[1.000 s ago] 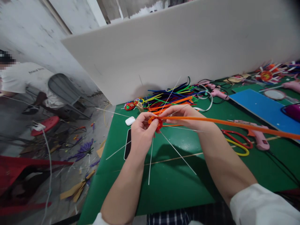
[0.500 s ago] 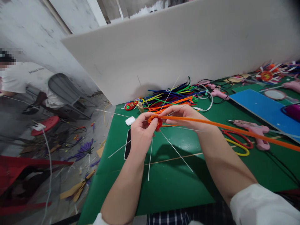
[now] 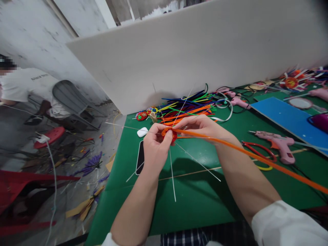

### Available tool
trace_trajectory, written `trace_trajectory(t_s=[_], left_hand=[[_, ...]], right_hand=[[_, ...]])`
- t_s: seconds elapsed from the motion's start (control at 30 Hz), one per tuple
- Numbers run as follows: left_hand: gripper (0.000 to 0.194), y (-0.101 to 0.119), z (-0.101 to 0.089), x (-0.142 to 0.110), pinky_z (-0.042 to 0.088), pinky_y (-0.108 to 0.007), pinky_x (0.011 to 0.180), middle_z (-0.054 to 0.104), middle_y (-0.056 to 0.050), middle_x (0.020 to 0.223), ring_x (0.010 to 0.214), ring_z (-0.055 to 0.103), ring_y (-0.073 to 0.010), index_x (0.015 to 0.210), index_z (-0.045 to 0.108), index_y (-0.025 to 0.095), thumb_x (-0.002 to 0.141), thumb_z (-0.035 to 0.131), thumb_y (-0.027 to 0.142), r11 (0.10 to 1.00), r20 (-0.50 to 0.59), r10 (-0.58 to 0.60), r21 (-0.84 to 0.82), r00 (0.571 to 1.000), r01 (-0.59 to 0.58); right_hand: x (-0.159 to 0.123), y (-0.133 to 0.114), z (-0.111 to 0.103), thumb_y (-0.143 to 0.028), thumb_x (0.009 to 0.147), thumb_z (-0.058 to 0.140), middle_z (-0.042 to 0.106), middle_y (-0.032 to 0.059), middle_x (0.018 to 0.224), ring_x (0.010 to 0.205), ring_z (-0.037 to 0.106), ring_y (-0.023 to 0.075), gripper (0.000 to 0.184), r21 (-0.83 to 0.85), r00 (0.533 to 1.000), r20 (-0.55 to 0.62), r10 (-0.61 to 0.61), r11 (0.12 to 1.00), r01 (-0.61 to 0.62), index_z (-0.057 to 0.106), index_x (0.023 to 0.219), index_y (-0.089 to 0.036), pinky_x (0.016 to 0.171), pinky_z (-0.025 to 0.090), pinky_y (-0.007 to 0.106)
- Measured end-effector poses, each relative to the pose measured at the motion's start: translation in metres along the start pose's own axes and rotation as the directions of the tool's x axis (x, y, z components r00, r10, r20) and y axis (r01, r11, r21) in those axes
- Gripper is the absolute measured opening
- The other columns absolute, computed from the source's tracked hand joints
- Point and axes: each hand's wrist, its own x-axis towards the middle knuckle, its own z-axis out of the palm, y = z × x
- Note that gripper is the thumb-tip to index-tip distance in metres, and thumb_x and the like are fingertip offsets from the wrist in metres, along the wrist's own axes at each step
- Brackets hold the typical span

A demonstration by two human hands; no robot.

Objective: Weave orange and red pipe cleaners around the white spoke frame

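Observation:
My left hand is closed on a small red and orange round piece, pinching its near side between thumb and fingers. Thin white wire spokes fan out from the piece in several directions. An orange pipe cleaner wraps at the piece, and its long free end trails to the right over my forearm. My right hand pinches this pipe cleaner close to the piece; its fingertips are partly hidden. Both hands are above the green table.
Coloured pipe cleaners lie piled against the white panel. A pink glue gun, red-handled tool and blue board are on the right. A phone and white case lie left. A person sits beyond.
The spoked piece has turned slightly, its lower spokes swinging to the right. The orange pipe cleaner's trailing end has dropped lower and sags more. Both hands stay nearly in place.

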Motion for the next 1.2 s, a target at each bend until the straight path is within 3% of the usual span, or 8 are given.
trace_trajectory(t_s=[0.2, 0.4, 0.93, 1.2], left_hand=[[0.011, -0.0006, 0.0005, 0.0001, 0.037, -0.015, 0.038, 0.056, 0.004, 0.061, 0.045, 0.052, -0.0059, 0.075, 0.051, 0.017, 0.074, 0.059, 0.025, 1.0, 0.009, -0.015, 0.021, 1.0, 0.015], [0.01, -0.0004, 0.0025, -0.0002, 0.037, -0.015, 0.039, 0.056, 0.004, 0.062, 0.046, 0.052, -0.0058, 0.074, 0.053, 0.017, 0.074, 0.059, 0.025, 0.998, 0.01, -0.009, 0.063, 1.0, 0.008], [0.01, 0.0001, 0.0028, -0.001, 0.037, -0.017, 0.041, 0.055, 0.004, 0.059, 0.046, 0.052, -0.0068, 0.074, 0.052, 0.017, 0.075, 0.058, 0.026, 0.995, 0.017, 0.007, 0.104, 1.0, -0.009], [0.008, 0.0005, 0.0016, -0.0019, 0.038, -0.017, 0.042, 0.056, 0.003, 0.06, 0.048, 0.053, -0.0072, 0.075, 0.053, 0.018, 0.076, 0.057, 0.024, 0.992, 0.026, 0.014, 0.128, 1.0, -0.018]], right_hand=[[0.0007, 0.0011, 0.0001, -0.032, 0.066, 0.071, 0.066, 0.0032, 0.088, 0.083, 0.063, 0.0149, 0.031, -0.072, 0.999, -0.042, 0.028, 0.997, -0.031, 0.068, 0.093, -0.017, 0.072, 0.052, 0.026], [0.0004, 0.001, -0.0001, -0.027, 0.067, 0.07, 0.063, 0.0023, 0.088, 0.078, 0.062, 0.0119, 0.024, -0.101, 0.998, -0.058, -0.001, 0.995, -0.005, 0.064, 0.087, -0.016, 0.07, 0.051, 0.024], [0.0002, -0.0034, 0.0042, -0.023, 0.069, 0.069, 0.062, 0.0024, 0.085, 0.081, 0.06, 0.0129, 0.019, -0.063, 0.996, -0.086, 0.026, 0.998, -0.032, 0.064, 0.085, -0.014, 0.074, 0.05, 0.027], [0.0042, 0.0013, 0.0039, -0.027, 0.061, 0.075, 0.063, 0.0014, 0.082, 0.073, 0.061, 0.0115, 0.024, -0.035, 0.989, -0.128, 0.069, 0.997, -0.074, 0.065, 0.078, -0.014, 0.069, 0.052, 0.026]])
